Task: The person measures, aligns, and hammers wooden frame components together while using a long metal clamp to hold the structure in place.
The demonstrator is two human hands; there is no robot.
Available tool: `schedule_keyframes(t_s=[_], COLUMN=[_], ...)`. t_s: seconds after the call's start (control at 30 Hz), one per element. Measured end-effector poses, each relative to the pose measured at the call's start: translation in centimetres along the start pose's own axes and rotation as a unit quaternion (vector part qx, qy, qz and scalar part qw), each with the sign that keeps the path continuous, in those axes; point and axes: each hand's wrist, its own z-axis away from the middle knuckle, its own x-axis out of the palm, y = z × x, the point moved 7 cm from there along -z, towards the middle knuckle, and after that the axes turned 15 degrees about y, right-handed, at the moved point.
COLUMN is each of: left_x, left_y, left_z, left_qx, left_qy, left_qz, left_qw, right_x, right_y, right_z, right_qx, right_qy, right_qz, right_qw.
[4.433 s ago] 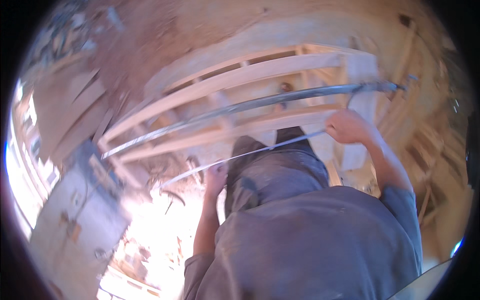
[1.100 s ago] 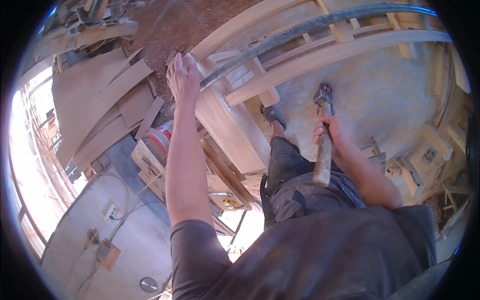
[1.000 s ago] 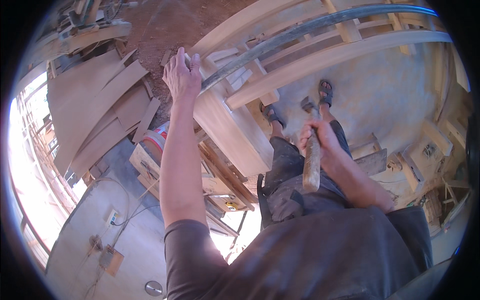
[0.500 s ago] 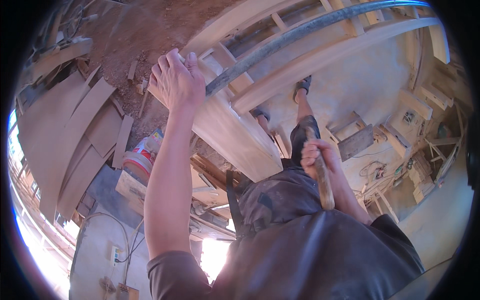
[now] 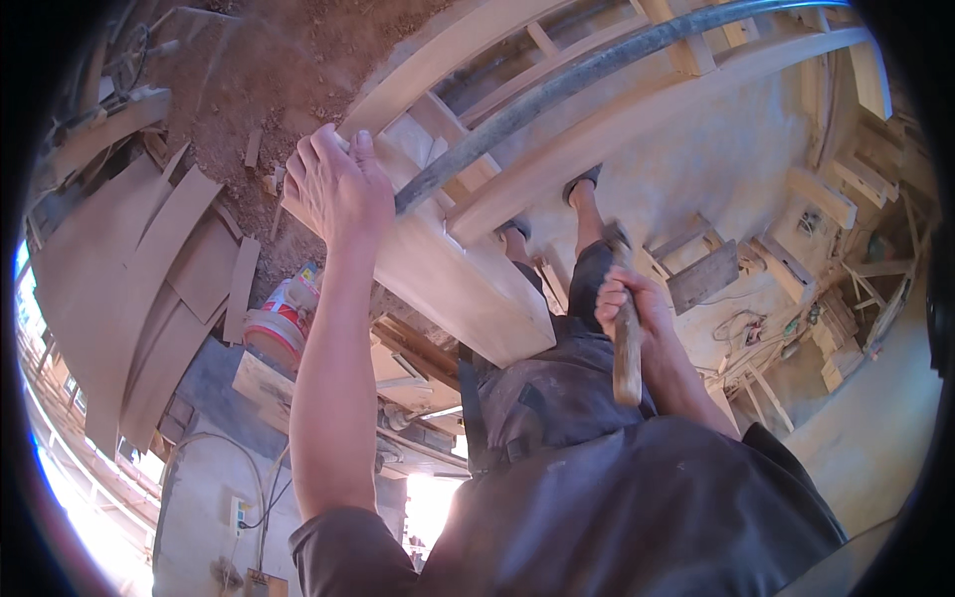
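My left hand (image 5: 341, 191) is closed over the far left end of a wide pale wooden beam (image 5: 468, 289), thumb on top and fingers curled over its edge. The beam slants toward my waist, its near end at my dark apron. Just right of that hand, a long grey metal bar (image 5: 557, 88) meets the beam and runs off to the far right. A pale rail (image 5: 647, 124) of the wooden frame joins the beam beside it. In front of my body my right hand (image 5: 635, 298) grips a hammer by its wooden handle (image 5: 628, 363); the dark head (image 5: 617, 237) shows above the fist.
Thin wooden panels (image 5: 90, 269) lean in a stack at the left. A plastic bucket (image 5: 274, 333) stands near my left forearm. Wooden offcuts and small frames (image 5: 701, 269) lie on the floor at the right, with cables (image 5: 741, 328) among them. My feet (image 5: 582, 184) are beyond the beam.
The hammer has swung a little, its handle now more upright, and my right hand has shifted slightly left. My left hand keeps its hold on the beam. The whole view has moved slightly.
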Motion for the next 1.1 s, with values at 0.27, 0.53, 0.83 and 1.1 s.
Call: schedule_keyframes(t_s=[0.27, 0.53, 0.83, 1.1], left_x=[0.5, 0.5, 1.2, 1.6], left_y=[0.9, -0.3, -0.5, -0.1], left_z=[-0.3, 0.0, -1.1, -1.0], left_qx=[0.035, 0.003, 0.041, 0.005], left_qy=[0.035, 0.013, 0.056, 0.02], left_qz=[0.014, 0.003, 0.011, 0.058], left_qw=[0.999, 1.0, 0.998, 0.998], right_x=[12.1, -2.2, 11.0, 4.8], right_y=[11.8, 1.6, 10.4, -2.0], right_z=[8.3, -0.7, 7.7, 3.7], right_qx=[0.106, 0.079, -0.004, -0.058], right_qy=[-0.139, -0.029, -0.094, -0.098], right_qz=[0.132, -0.051, 0.129, 0.037], right_qw=[0.976, 0.995, 0.987, 0.993])
